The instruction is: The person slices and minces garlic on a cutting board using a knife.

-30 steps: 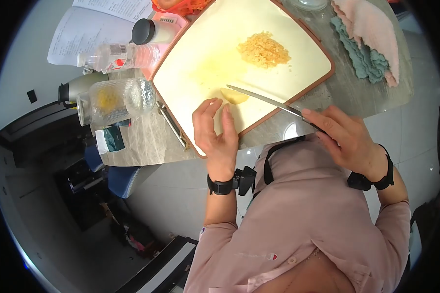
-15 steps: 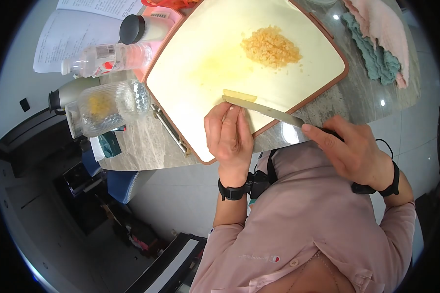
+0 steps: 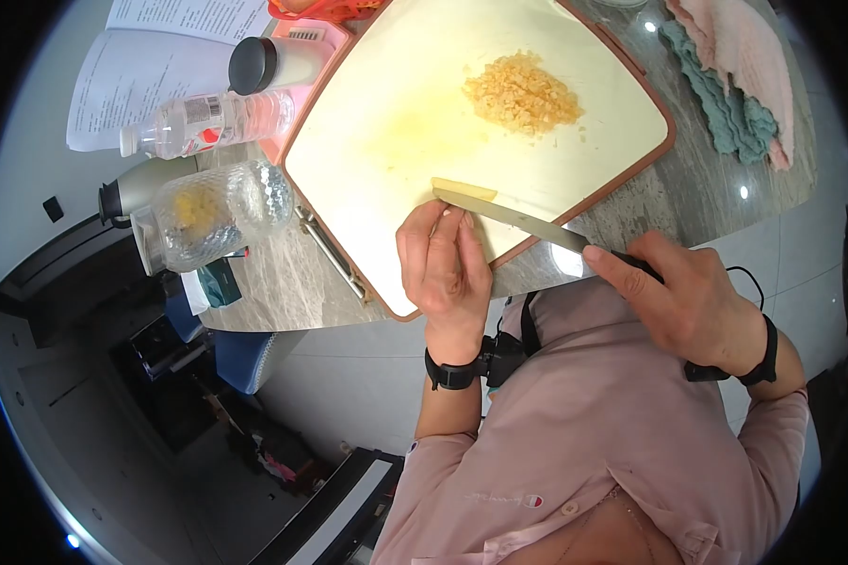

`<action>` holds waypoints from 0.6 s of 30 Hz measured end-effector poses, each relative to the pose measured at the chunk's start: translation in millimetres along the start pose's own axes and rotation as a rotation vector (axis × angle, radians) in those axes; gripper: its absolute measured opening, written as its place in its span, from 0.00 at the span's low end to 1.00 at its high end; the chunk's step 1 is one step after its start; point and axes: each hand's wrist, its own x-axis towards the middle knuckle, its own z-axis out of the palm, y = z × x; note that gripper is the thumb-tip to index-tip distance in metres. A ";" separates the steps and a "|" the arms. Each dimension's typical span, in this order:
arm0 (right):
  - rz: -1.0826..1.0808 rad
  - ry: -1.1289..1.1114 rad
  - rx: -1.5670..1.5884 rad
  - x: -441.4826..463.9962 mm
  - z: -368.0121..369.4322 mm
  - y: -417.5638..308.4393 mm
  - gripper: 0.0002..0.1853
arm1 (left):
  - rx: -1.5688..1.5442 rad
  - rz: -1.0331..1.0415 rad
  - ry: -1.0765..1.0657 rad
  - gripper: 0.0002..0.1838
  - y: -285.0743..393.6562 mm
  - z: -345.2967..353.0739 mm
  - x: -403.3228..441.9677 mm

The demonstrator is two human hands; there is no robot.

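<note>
My right hand is wrapped round the dark handle of a knife, its blade pointing left over the cutting board. Against the blade's far side lies a pale yellow piece. My left hand has its fingers bent and drawn together at the blade's near side, by the tip; what lies under the fingertips is mostly hidden. A heap of finely chopped yellow-orange bits sits on the far part of the board.
Left of the board are a plastic bottle, a black-lidded jar, a textured clear container and an open book. Pink and green cloths lie at the right. The table's edge is near my body.
My left hand has gone from loosely spread fingers to a bunched grip beside the blade. The knife has come down along the yellow piece, and the view has shifted slightly.
</note>
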 end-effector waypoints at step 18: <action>-0.048 -0.047 -0.059 -2.3 -8.1 -2.5 0.35 | -0.001 -0.024 0.003 0.08 0.1 -0.6 -1.0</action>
